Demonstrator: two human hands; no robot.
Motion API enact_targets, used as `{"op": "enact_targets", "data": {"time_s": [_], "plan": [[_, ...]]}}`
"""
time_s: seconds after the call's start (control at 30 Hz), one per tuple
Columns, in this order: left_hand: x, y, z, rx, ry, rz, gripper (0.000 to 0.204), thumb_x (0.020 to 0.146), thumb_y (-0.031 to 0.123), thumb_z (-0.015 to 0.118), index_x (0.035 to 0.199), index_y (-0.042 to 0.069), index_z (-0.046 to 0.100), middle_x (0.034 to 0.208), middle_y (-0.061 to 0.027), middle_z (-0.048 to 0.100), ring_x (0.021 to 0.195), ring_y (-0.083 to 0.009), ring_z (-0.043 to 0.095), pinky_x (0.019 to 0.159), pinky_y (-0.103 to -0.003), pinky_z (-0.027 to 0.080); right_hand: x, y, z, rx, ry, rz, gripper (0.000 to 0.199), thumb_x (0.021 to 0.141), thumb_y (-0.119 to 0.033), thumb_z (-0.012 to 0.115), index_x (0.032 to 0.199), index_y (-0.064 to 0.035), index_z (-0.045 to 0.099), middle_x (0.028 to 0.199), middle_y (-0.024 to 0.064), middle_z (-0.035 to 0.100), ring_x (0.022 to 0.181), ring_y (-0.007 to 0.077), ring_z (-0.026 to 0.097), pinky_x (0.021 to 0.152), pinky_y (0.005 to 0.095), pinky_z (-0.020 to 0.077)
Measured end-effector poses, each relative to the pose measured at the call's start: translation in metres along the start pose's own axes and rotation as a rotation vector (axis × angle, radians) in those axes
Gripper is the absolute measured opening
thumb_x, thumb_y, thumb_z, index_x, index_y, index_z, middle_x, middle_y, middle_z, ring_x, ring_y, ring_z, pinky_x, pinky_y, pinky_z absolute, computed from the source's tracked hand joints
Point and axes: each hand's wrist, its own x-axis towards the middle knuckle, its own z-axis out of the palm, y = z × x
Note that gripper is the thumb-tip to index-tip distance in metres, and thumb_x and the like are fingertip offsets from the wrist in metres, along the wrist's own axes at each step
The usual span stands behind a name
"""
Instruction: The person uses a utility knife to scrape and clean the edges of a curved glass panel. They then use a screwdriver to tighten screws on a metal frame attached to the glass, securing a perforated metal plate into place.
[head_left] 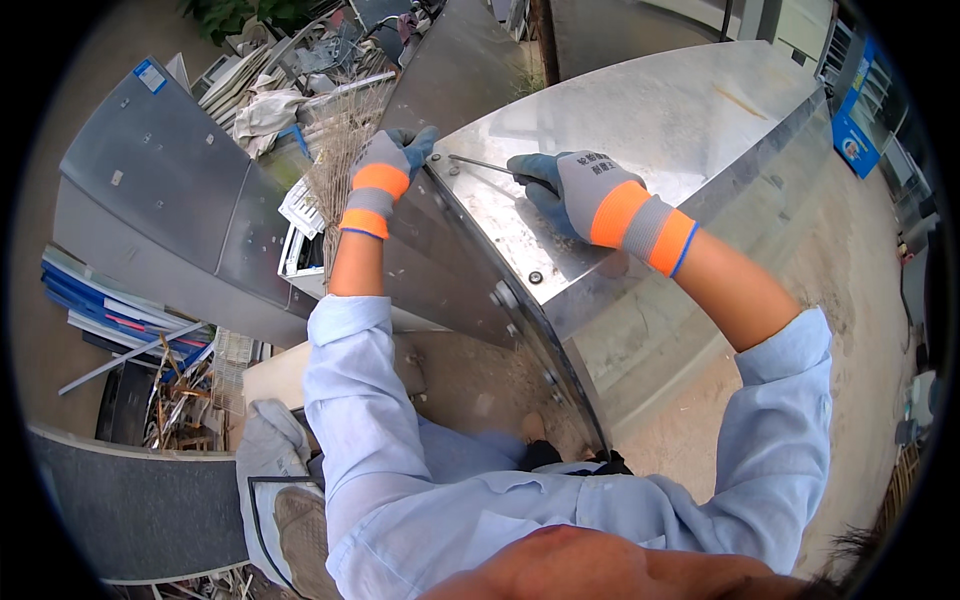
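Note:
My right hand [580,195], in a grey and orange work glove, is closed around a screwdriver [480,163]. The handle is mostly hidden in the palm, and the thin metal shaft points left toward small fasteners [453,170] at the corner of a shiny metal panel [640,110]. My left hand [390,155], gloved alike, is at that panel's far left edge, its fingers curled together; whatever they hold is hidden. Nearer to me, a dark round screw [535,277] sits in the panel's front corner. Along the panel's dark side edge [470,225] run several bolt heads.
Left stands a large curved grey cabinet [160,170], with dry brush stalks [340,150] and heaped scrap [270,100] beside it. Blue and white strips [120,310] lie lower left, near a dark curved sheet [140,510]. Dusty ground [680,420] shows right.

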Motion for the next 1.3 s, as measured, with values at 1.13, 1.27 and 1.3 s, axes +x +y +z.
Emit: {"op": "enact_targets", "data": {"time_s": [1.13,1.27,1.3], "plan": [[-0.317,-0.02,0.03,-1.958,-0.003,-0.56,0.035,0.097,0.026,0.049,0.121,0.004,0.058,0.081,-0.0039,0.06,0.061,-0.0068,0.051,0.042,-0.016,0.038,-0.392,0.149,0.034,0.628,0.768,0.606,0.041,0.095,-0.008,0.051,0.136,-0.0059,0.051,0.112,0.0026,0.065,0.066,0.002,0.048,0.051,0.0171,0.0392],[-0.315,0.055,-0.001,-1.694,-0.064,-0.246,0.043,0.098,0.041,0.05,0.117,0.004,0.061,0.057,0.0079,0.022,0.041,-0.0005,0.021,0.033,-0.014,0.022,-0.383,0.128,0.017,0.705,0.766,0.522,0.04,0.094,-0.005,0.052,0.133,0.0043,0.049,0.124,0.0157,0.06,0.116,0.0191,0.058,0.096,0.0287,0.045],[-0.314,0.066,0.001,-1.616,-0.115,-0.098,0.041,0.099,0.04,0.05,0.115,0.004,0.062,0.055,0.0079,0.025,0.042,-0.0008,0.023,0.034,-0.017,0.022,-0.384,0.125,0.017,0.65,0.783,0.503,0.04,0.094,-0.005,0.052,0.133,0.0044,0.049,0.124,0.016,0.06,0.115,0.0191,0.059,0.096,0.0287,0.0452]]}}
